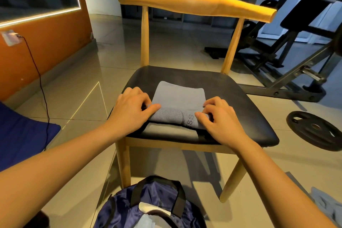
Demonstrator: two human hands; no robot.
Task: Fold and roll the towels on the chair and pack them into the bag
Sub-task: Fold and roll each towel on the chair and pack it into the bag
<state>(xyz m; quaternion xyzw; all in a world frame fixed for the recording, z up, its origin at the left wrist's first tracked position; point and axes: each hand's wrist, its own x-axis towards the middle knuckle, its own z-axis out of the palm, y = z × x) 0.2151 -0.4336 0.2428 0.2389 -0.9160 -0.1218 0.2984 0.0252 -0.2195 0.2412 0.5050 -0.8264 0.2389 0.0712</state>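
- The tiled floor of a gym room: an orange wall runs beyond the left grip, and a weight plate lies flat well out past the right grip. The chair stands straight ahead, its black seat serving as the work surface.
- The towel, grey and folded into a narrow strip, lies on the seat between and beyond both grips, its near end curled into a low roll.
- The left grip curls its fingers round the roll's left end, thumb on top. The right grip pinches the right end likewise, probably so the roll stays even and tight.
- The bag sits on the floor below both grips, apparently open, handy for the finished roll.
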